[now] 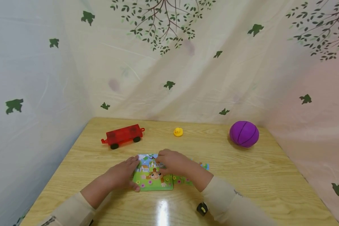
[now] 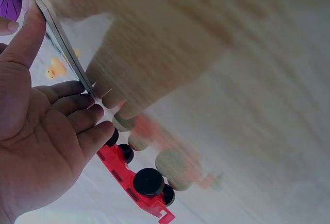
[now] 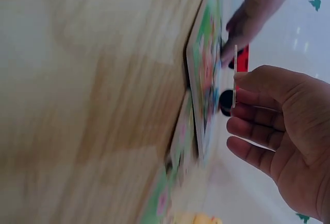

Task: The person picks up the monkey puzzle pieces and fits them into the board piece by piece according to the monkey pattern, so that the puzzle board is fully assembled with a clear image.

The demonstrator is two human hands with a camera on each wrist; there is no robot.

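One jigsaw board with a monkey picture lies flat in the middle of the wood-grain tabletop, set well in from the left, right and back edges; bare wood runs along its near side. Two hands work at it. The left hand has its fingers extended and thumb apart, fingertips touching the board's left side and thumb at its near left corner, steadying no more than the rim. The right hand is above the board's right part, thumb and fingers closed in a pinch on one thin puzzle piece, seen edge-on and apart from the board's face. Loose pieces lie against the board's right side and beyond; at least two show, but the right forearm hides the full count. Farther back stand one red toy wagon at left, one yellow rubber duck near the back edge, and one purple toy basketball towards the far right corner, all three well apart, with wood between them and the board.
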